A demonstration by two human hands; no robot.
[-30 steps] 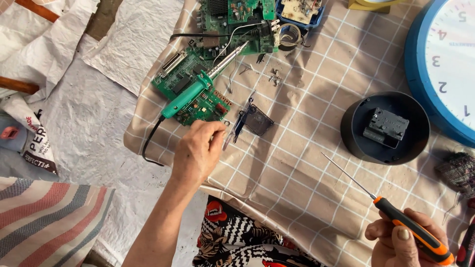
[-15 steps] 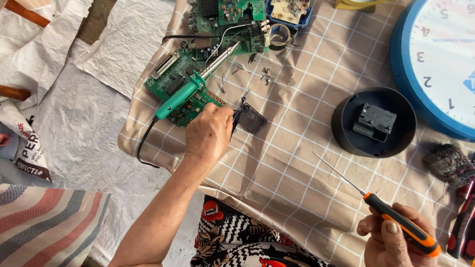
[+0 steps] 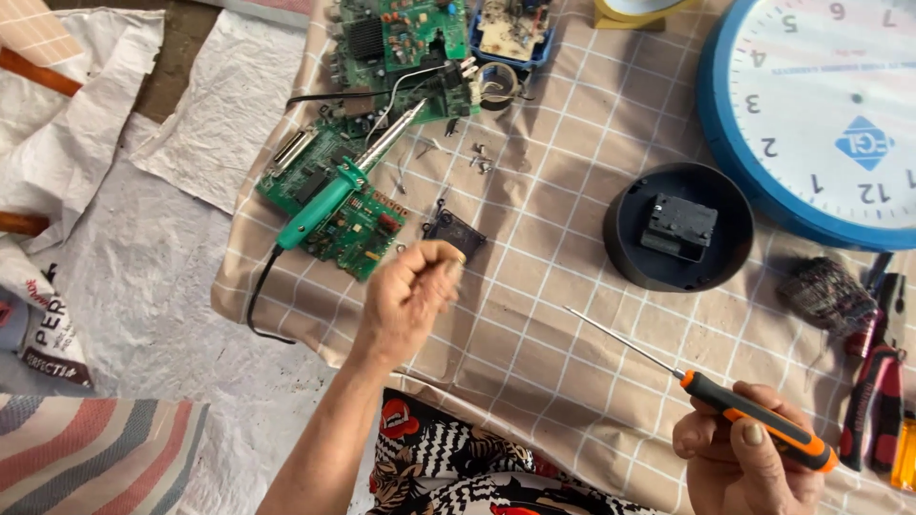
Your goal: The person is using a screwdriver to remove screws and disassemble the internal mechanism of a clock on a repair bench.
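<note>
Over a beige checked cloth (image 3: 572, 315) spread as a work surface, the left hand (image 3: 408, 303) hovered near the centre with its wrist cocked upward and its fingers curled in, the tips pinched together as if around something tiny; what they gripped, if anything, was too small to make out. Just beyond those fingertips, toward 1 o'clock, lay a small dark square part (image 3: 454, 232) with thin wire legs. At 4 o'clock from the left hand, low in the frame, the right hand (image 3: 739, 463) was clenched around the orange-and-black handle of a screwdriver (image 3: 711, 396), its slim metal shaft slanting up toward 10 o'clock with the tip above bare cloth; the bottom edge cut off part of that hand. At 11 o'clock from the left hand, a green-handled soldering iron (image 3: 334, 195) rested across green circuit boards (image 3: 329, 191) studded with components, its black cord looping off the cloth edge. At 2 o'clock sat a round black plastic housing (image 3: 679, 229) holding a boxy mechanism, and beyond it a blue-rimmed wall clock (image 3: 821, 105), cropped by the frame. Red-handled pliers (image 3: 873, 381) lay at the far right, partly cut off. Crumpled white woven sacking (image 3: 143, 286) covered the ground at 9 o'clock.
</note>
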